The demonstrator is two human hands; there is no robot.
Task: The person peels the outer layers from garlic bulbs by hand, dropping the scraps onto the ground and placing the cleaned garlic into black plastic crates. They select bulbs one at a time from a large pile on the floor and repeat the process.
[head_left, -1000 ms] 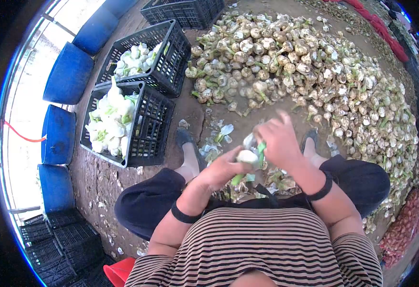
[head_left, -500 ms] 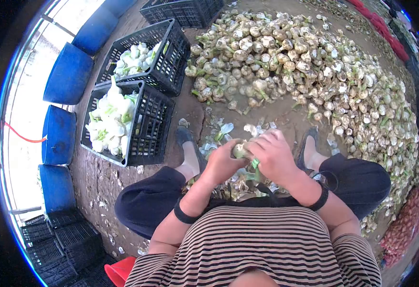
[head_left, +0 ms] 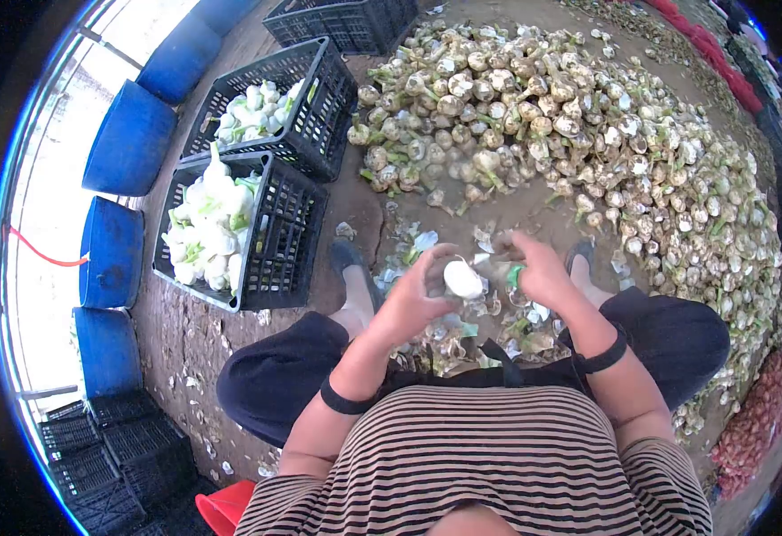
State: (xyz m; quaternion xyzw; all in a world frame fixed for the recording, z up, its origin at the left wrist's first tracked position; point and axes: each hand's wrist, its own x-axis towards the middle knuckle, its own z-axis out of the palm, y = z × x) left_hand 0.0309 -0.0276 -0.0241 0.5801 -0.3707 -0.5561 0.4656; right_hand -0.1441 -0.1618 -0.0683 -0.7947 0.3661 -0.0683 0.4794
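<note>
A peeled white garlic bulb [head_left: 463,280] rests between the thumb and fingers of my left hand [head_left: 413,299], above the ground between my feet. Just right of the bulb, my right hand [head_left: 543,272] is apart from it, index finger and thumb spread. Something green [head_left: 514,275] sits at my right thumb; whether it is a wrap or a scrap I cannot make out. Loose garlic skins [head_left: 449,344] lie beneath both hands. Beyond them spreads a large heap of unpeeled garlic bulbs [head_left: 543,98].
To the left stands a black crate [head_left: 288,259] of white bulbs, with another filled crate [head_left: 328,107] behind it. Blue barrels [head_left: 109,255] line the left side. Stacked black crates [head_left: 136,447] and a red plastic object [head_left: 225,505] are at lower left. Net sacks [head_left: 757,420] lie at right.
My hands have moved apart, the right one shifting rightward off the bulb. The bulb in my left hand now shows clean white, with outer skin off and scraps in between.
</note>
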